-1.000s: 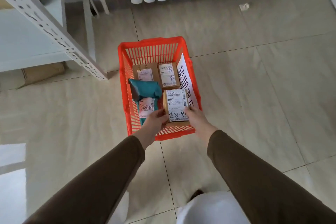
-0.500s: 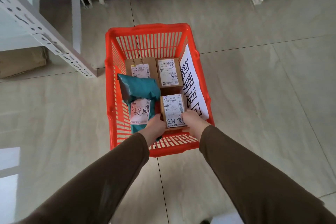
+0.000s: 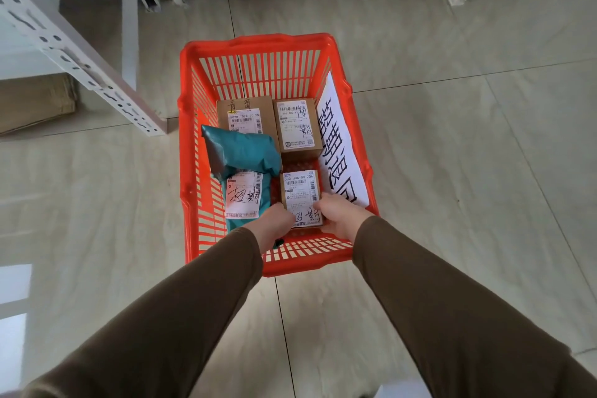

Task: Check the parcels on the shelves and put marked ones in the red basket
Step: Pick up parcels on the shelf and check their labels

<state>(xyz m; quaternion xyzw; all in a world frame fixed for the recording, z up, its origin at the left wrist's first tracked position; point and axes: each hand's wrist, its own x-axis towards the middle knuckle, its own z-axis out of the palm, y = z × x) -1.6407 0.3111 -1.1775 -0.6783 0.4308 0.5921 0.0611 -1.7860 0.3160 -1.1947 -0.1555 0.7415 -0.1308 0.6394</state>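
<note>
Both hands, left (image 3: 278,220) and right (image 3: 339,213), are closed on a small brown cardboard parcel with handwritten marking (image 3: 302,195), low inside the red slatted plastic basket (image 3: 258,45). Three marked parcels lie just beyond the hands; release appears pending, and the shelves' remaining parcels are not visible.

you are wearing long dark brown sleeves on both arms; the left sleeve (image 3: 155,326) and the right sleeve (image 3: 452,317) are running in from the bottom corners and narrowing toward the wrists. the fabric is looking plain and matte, showing no print, stripe or logo, and soft creases are showing along its length. each cuff is ending at the wrist, leaving your left hand (image 3: 274,223) and right hand (image 3: 339,215) bare, with no glove, ring or watch showing. at the bottom edge, between the sleeves, a small patch of pale garment (image 3: 400,389) is showing; what it is cannot be told.
</note>
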